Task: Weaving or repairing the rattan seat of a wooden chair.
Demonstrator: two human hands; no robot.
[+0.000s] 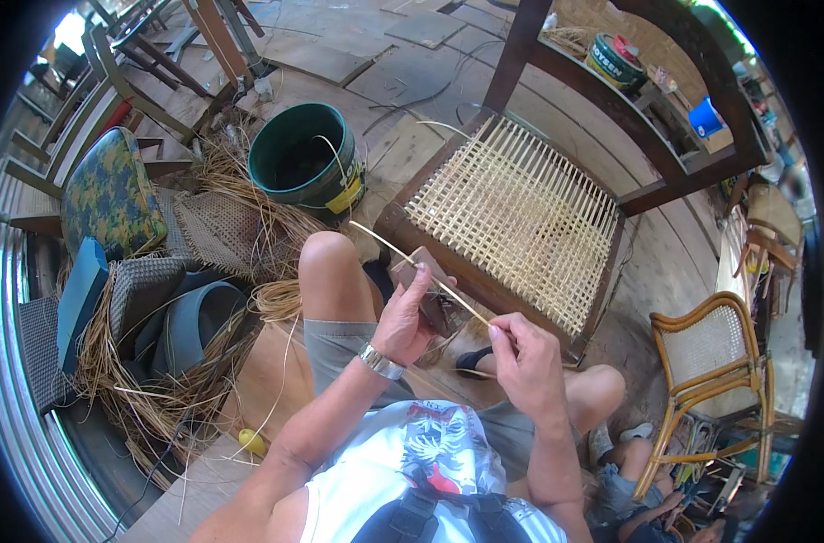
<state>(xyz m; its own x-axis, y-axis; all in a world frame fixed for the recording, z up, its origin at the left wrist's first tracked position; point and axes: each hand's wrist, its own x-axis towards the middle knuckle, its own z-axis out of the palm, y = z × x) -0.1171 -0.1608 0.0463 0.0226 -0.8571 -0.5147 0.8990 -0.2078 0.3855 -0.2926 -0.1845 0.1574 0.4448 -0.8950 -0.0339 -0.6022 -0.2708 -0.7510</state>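
A thin pale cane strip [466,306] runs slantwise between my hands. My left hand [407,317], with a metal watch at the wrist, is closed around it, the thumb pressed on top. Its upper end sticks out past the thumb toward the bucket. A brown piece [440,310] shows at the left fingers; I cannot tell whether they hold it. My right hand [528,362] pinches the strip's lower end between thumb and fingers. Just beyond my hands is a dark wooden chair [507,59] with a woven cane seat [520,217]. One loose strand [444,127] curves off the seat's far left corner.
A dark green bucket [347,172] with a strip poking out stands left of the chair. Tangled cane bundles [150,389], a camouflage cushion [112,195] and blue foam [82,299] crowd the left. At right are a rattan chair [656,357] and another person [643,466].
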